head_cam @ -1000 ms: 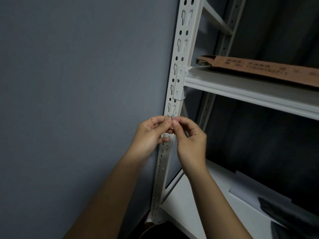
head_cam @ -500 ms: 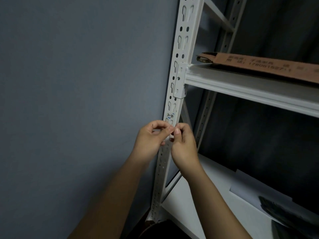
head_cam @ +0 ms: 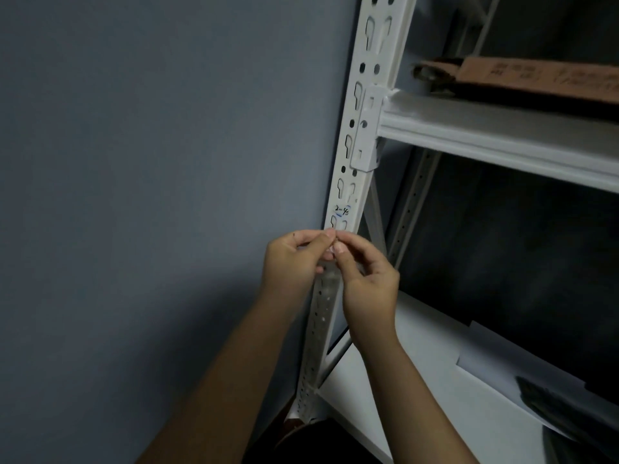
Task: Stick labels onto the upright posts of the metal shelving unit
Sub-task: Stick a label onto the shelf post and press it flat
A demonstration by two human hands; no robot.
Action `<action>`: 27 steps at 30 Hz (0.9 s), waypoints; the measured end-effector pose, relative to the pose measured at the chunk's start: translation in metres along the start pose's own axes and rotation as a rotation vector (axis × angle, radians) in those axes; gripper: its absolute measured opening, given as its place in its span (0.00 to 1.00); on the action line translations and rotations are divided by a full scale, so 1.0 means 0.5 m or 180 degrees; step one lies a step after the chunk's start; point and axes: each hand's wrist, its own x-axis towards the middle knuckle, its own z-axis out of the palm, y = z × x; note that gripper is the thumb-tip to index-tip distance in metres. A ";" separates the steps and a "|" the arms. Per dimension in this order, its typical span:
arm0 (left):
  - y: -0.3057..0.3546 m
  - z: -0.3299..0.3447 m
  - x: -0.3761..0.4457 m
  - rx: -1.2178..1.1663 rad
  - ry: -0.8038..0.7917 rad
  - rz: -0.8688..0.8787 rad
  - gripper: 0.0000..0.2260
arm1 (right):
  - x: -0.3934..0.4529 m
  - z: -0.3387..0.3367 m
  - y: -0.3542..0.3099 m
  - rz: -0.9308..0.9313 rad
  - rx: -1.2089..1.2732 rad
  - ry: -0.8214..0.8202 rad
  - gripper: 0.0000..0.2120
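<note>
Both hands meet in front of the white upright post (head_cam: 360, 135) of the metal shelving unit; the left hand (head_cam: 294, 259) and the right hand (head_cam: 366, 283) have their fingertips pressed together at 1 spot, thumbs and forefingers curled in a pinch; whatever small thing sits between them is hidden by the fingers, so what they pinch cannot be told. The other fingers of the right hand are loosely curled below the pinch.

Just above the fingertips, 1 label (head_cam: 342, 211) is stuck on the front face of the post, with handwriting that reads roughly "2-4" and a blue mark under it; it lies below the bracket (head_cam: 366, 128) where the shelf beam (head_cam: 495, 135) joins the post. The post is pierced with keyhole slots and round holes along its length, and it stands close to a grey wall (head_cam: 150, 162).

On the upper shelf lies a brown cardboard box (head_cam: 536, 78) with printed text, blurred; on the lower shelf (head_cam: 418, 380) lie a sheet of paper (head_cam: 492, 356) and a dark object at the right edge.
</note>
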 end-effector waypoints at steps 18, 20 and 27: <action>-0.053 0.039 0.077 0.1390 0.0457 0.1388 0.03 | 0.127 -0.027 0.067 -0.0468 -0.0899 0.0421 0.07; -0.056 0.050 0.090 0.1376 0.0507 0.1530 0.04 | 0.141 -0.019 0.054 -0.0434 -0.0722 0.0463 0.06; -0.080 0.070 0.112 0.1523 0.0740 0.1898 0.06 | 0.168 -0.010 0.064 -0.0260 -0.0445 0.0130 0.09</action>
